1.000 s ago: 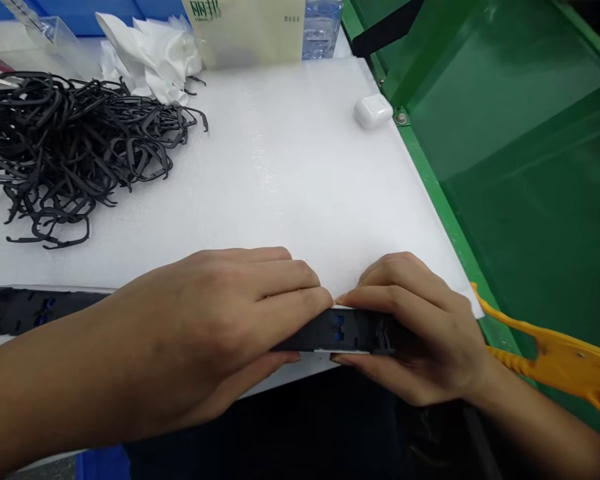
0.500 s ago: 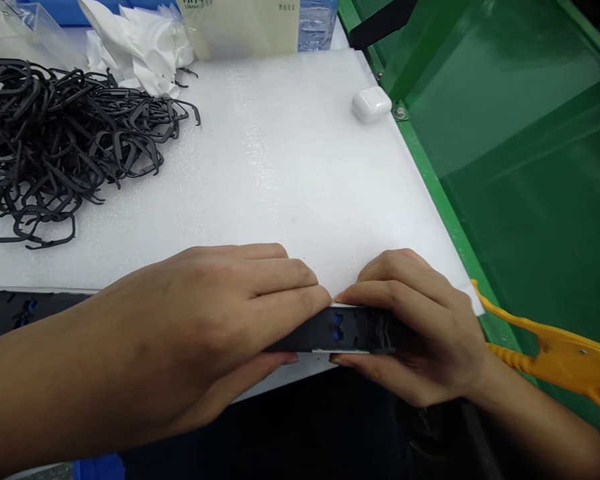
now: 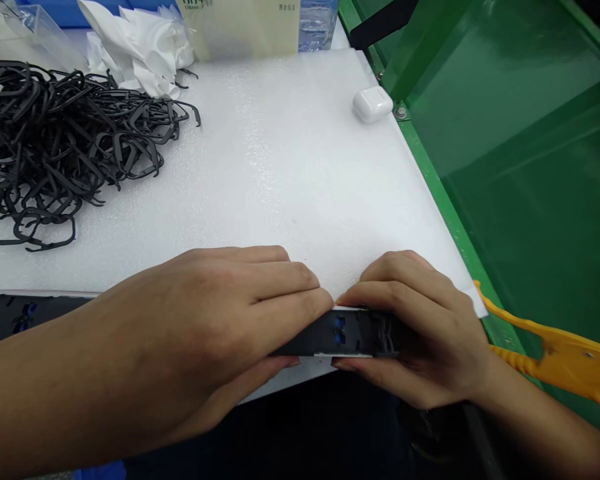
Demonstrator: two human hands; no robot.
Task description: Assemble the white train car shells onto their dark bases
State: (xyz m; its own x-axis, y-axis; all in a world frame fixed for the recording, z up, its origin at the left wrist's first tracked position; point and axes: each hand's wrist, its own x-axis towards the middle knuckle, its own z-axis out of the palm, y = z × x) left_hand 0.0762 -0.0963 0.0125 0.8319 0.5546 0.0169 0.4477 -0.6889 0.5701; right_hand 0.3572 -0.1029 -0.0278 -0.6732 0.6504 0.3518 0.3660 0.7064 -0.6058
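A white foam mat covers a workbench, seen from above and in front. Along its right edge runs a green frame with a green trough beyond it.

At the near edge of the mat lies a long black strip with small blue marks, running left to right. Both hands clasp it side by side. The left hand curls over the top of the strip with its thumb tucked under the near side. The right hand grips in the same way, and the forefinger tips of the two hands nearly meet. Only a short stretch of strip shows between them; more of it shows far left, past the left forearm. The paired pinch, fingers above and thumbs below, seems meant to press or steady one spot while the mat's edge supports it.

A tangled heap of black clips sits at the far left of the mat, apart from the hands but seemingly within reach. Behind it are crumpled white tissues and a cream box. A small white case rests at the far right edge of the mat. An orange tool lies on the green frame just beside the right wrist, out of the way.
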